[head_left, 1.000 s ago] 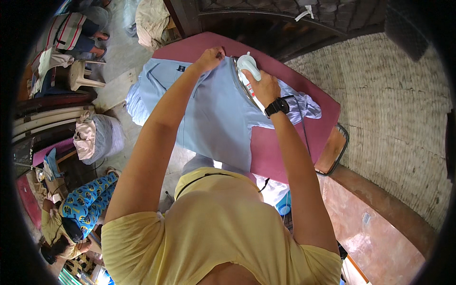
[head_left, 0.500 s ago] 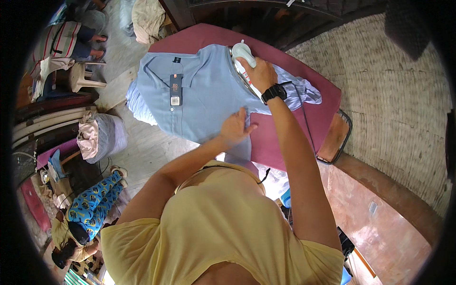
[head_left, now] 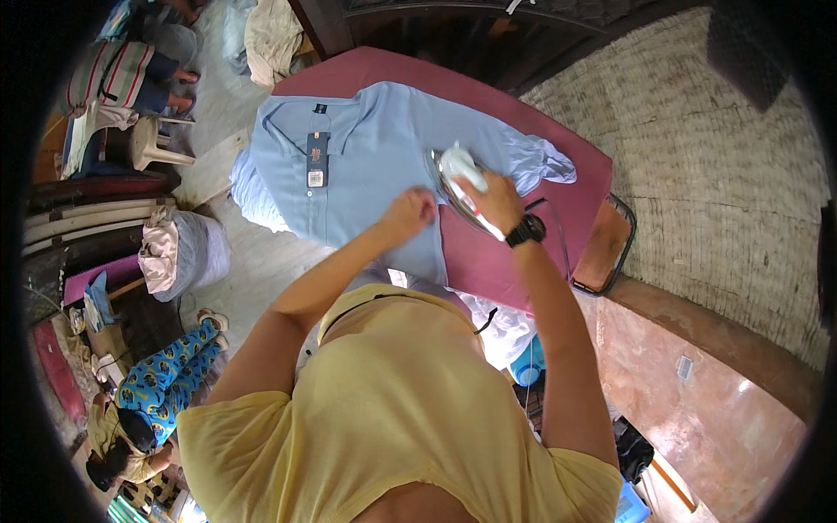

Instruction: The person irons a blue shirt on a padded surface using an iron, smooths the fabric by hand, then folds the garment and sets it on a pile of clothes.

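A light blue collared shirt [head_left: 375,187] lies spread over a maroon ironing board [head_left: 488,266], with a dark hang tag [head_left: 317,161] on its front. My right hand [head_left: 497,207] is wrapped round the handle of a white iron [head_left: 459,162]. The iron rests at the shirt's right side, by its lower edge, and partly hides it. Its cord runs down past my watch. My left hand [head_left: 408,215] is over the shirt just left of the iron, fingers curled in. Whether cloth is pinched in them is hidden. The shirt's sleeve [head_left: 536,161] lies bunched toward the board's right end.
Pale blue cloth [head_left: 253,196] hangs off the board's left edge. A metal frame [head_left: 623,253] juts out at the right end. On the left are a bag of clothes [head_left: 196,253], a plastic stool [head_left: 157,144] and a person in patterned blue trousers [head_left: 170,375]; another person's legs show farther off.
My right hand has drawn the iron down toward me from the shirt's upper right. My left hand has moved slightly up and left, and its spread fingers have curled in.
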The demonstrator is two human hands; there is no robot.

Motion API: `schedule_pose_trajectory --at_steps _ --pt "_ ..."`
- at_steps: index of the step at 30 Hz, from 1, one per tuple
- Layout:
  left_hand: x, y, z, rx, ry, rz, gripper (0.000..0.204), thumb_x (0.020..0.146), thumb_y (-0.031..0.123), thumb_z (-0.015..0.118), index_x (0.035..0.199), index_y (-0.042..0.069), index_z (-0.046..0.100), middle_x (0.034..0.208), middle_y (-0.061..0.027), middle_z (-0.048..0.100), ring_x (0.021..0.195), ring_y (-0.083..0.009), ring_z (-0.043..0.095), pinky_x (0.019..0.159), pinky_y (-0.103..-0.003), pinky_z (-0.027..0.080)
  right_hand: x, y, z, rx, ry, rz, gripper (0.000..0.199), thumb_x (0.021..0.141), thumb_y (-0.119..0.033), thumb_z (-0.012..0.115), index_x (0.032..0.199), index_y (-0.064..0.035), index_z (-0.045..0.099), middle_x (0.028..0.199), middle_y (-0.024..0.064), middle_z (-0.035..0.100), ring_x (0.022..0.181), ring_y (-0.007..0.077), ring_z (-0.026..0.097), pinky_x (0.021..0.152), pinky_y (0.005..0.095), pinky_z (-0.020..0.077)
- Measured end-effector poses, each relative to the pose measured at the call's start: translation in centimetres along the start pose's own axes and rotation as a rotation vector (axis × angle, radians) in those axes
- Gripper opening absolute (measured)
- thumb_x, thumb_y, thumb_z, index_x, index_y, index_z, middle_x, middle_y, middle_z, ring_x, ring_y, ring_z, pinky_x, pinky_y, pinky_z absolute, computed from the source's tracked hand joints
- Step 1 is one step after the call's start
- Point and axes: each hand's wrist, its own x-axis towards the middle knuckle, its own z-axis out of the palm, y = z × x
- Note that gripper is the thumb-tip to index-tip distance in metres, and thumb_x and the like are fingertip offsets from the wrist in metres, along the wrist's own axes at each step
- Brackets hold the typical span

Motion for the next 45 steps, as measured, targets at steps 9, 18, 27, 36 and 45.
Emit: schedule_pose_trajectory --at_steps 9,18,27,36,45 --pt "17.2 -4.8 -15.2 0.755 0.334 -0.165 0.041 0.089 0.037 0.066 0.122 0.014 0.059 0.127 -0.0057 0.055 0.121 -0.0307 0.048 0.098 -0.056 0.037 -2.6 1.4 -1.9 -0.128 0.0 -0.152 0.063 0.083 -0.06 0.065 0.103 -0.0018 0.072 0.091 0.0222 0.071 0.086 0.0402 0.068 0.08 0.0466 0.0546" --pt "19.1 -6.8 -18.2 0.525 0.034 -0.287 0.033 0.087 0.046 0.067 0.112 0.025 0.066 0.12 0.0001 0.065 0.127 -0.0291 0.047 0.101 -0.062 0.032 3.2 -3.0 1.9 -0.154 0.216 0.047 0.069 0.088 -0.063 0.057 0.09 0.0044 0.068 0.083 0.0301 0.067 0.082 0.0482 0.065 0.075 0.0531 0.0517" --pt "20.1 -10.5 -18.3 0.164 0.188 -0.326 0.053 0.097 0.062 0.039 0.114 0.02 0.066 0.117 -0.0049 0.067 0.118 -0.0296 0.056 0.104 -0.058 0.028 11.4 -7.8 2.3 -0.02 0.271 0.163 0.07 0.089 -0.064 0.053 0.095 0.0044 0.068 0.093 0.0305 0.067 0.093 0.0468 0.064 0.08 0.0546 0.0493" --pt "20.6 -8.4 -18.2 0.321 0.121 -0.44 0.05 0.097 0.058 0.039 0.121 0.021 0.064 0.127 -0.0028 0.064 0.129 -0.0284 0.049 0.104 -0.064 0.031 11.0 -7.8 2.3 -0.01 0.247 0.219 0.07 0.088 -0.066 0.053 0.102 0.0008 0.069 0.098 0.0294 0.067 0.096 0.047 0.063 0.083 0.0522 0.05" --pt "24.5 -2.7 -11.0 0.214 -0.085 0.043 0.036 0.084 0.044 0.071 0.103 0.013 0.069 0.112 -0.01 0.068 0.11 -0.0324 0.061 0.091 -0.05 0.046 0.2 -1.6 -1.1 -0.127 0.18 0.15 0.066 0.085 -0.063 0.059 0.102 -0.0005 0.071 0.087 0.0268 0.068 0.085 0.0445 0.067 0.076 0.051 0.0528"
